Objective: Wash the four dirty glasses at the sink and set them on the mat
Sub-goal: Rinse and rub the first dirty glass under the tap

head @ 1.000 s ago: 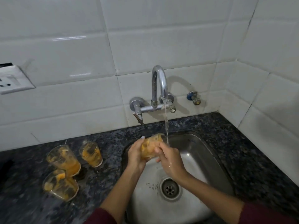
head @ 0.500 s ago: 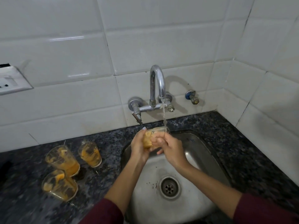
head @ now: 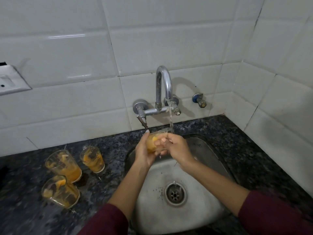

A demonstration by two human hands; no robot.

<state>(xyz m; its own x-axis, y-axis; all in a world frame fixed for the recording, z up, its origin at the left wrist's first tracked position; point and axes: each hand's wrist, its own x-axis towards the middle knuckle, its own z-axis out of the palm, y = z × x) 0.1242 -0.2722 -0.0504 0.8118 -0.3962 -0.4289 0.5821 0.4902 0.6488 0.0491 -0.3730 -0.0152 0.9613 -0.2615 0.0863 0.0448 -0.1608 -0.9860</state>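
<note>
A wall of large glossy white tiles (head: pixel 84 53) is seen behind a dark speckled stone counter (head: pixel 254 150), its surface mottled grey and black. A rounded stainless-steel sink (head: pixel 211 209) is sunk into the counter, dull and water-spotted, with a round slotted drain (head: pixel 175 194) at its bottom. A chrome tap (head: pixel 163 85) with a tall arched spout is fixed to the wall, and a thin stream of water (head: pixel 170 117) is let fall from it.

Both forearms are stretched forward over the basin, dark red sleeves (head: pixel 271 214) being pushed back from the wrists. The left hand (head: pixel 144 153) is curled from below and the side around a clear glass (head: pixel 153 141) smeared with orange residue, which is held tilted above the sink just under the stream. The right hand (head: pixel 176 146) is bent at the wrist, its fingers being curled over the glass's rim; how far they reach inside cannot be told.

Three more dirty glasses are stood on the counter left of the sink: a tall one (head: pixel 63 165), a small one (head: pixel 93 158) beside it, and a nearer one (head: pixel 60 191), all tapered, transparent and streaked orange
</note>
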